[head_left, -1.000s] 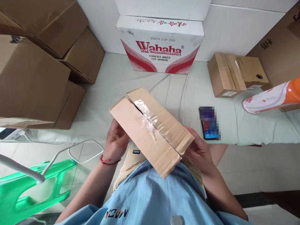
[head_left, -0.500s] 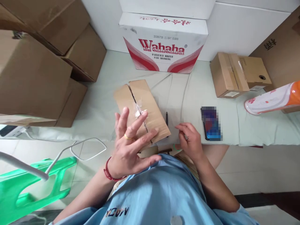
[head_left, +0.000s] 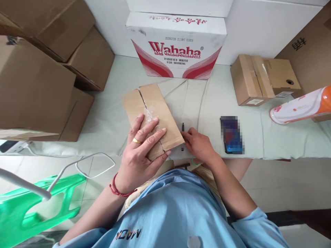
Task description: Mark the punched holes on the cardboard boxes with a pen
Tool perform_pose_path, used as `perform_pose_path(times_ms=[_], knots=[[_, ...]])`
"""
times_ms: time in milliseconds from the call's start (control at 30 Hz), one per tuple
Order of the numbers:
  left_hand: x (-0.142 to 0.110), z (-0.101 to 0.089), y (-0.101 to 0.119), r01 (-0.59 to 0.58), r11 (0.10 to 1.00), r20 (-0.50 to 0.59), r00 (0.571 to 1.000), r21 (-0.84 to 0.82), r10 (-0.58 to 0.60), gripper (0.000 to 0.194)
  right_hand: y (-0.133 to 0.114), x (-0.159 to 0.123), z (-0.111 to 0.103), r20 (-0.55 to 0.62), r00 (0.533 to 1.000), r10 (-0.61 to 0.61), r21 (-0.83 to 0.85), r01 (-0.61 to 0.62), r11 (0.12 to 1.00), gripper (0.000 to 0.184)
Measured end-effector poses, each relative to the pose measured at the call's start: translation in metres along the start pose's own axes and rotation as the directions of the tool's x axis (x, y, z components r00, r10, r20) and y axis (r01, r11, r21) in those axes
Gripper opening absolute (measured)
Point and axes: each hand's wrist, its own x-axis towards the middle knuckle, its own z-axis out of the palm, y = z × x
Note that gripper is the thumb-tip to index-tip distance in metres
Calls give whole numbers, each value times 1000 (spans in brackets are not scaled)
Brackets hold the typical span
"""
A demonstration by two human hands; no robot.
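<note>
A brown cardboard box lies tilted on the cloth-covered table in front of me, with a dark seam down its top and crinkled clear tape over the middle. My left hand rests on the box's near half, fingers spread flat, thumb at its near edge. At the box's right corner is my right hand, its fingers curled together and touching or nearly touching the edge. What those fingertips hold, if anything, is hidden. A black pen lies beside the box, partly covered by the right hand.
A phone lies to the right, near an orange-and-white canister and small cartons. Behind stands a white Wahaha carton. Large brown boxes are stacked left, above a green stool and a white cable.
My left hand has come down from above the box and now lies on its top. My right hand has moved left to the box's right corner, beside the pen.
</note>
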Motion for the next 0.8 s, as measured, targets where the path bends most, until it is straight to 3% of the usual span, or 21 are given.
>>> perform_pose_path(times_ms=[200, 433, 533, 633, 700, 800], knots=[[15, 2, 3, 108, 991, 32, 994, -82, -106, 49, 3, -13, -8, 70, 985, 156, -109, -148, 983, 36], [20, 11, 1, 26, 1000, 45, 999, 1, -26, 52, 7, -35, -12, 167, 965, 202, -167, -174, 970, 22], [21, 17, 5, 78, 996, 35, 996, 34, -79, 48, 13, -52, -11, 72, 982, 173, -102, -166, 981, 13], [29, 21, 10, 128, 987, 34, 991, 97, -132, 40, 27, -70, -13, -172, 970, 169, 196, -134, 971, 4], [38, 19, 12, 112, 990, 100, 988, 84, -120, 40, 36, -76, -13, -347, 908, 235, 478, -44, 877, 16], [58, 11, 14, 81, 997, 274, 958, 13, -82, 45, 42, -70, -10, -452, 800, 395, 822, 203, 532, 19]])
